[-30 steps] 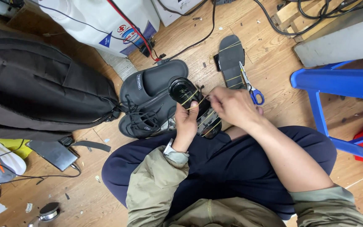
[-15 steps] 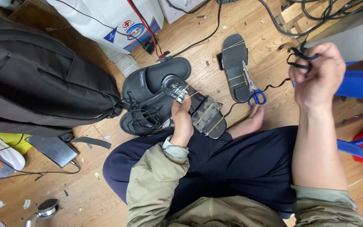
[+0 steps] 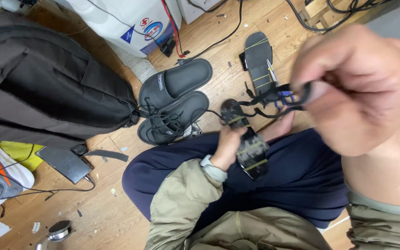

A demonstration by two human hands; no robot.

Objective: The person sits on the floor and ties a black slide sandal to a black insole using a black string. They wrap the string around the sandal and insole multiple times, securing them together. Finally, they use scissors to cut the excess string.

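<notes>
A dark shoe sole [image 3: 248, 150] with yellowish bands across it is held over the lap, its lower end lying on the dark blue trousers [image 3: 297, 176]. It is gripped from the side by the left hand [image 3: 228, 146], whose fingers are curled closed around its edge. A black cord [image 3: 274, 95] runs from the top of the sole up to the right hand [image 3: 357, 88], which is raised close to the camera, blurred, and pinched shut on the cord's far end. Just beyond the sole, two black slide sandals [image 3: 174, 104] lie side by side on the wooden floor [image 3: 116, 213], and a second flat sole [image 3: 258, 58] lies farther off, with blue-handled scissors [image 3: 281, 90] at its edge. A dark backpack [image 3: 47, 88] fills the left side, leaving only a narrow strip of floor between it and the knee.
</notes>
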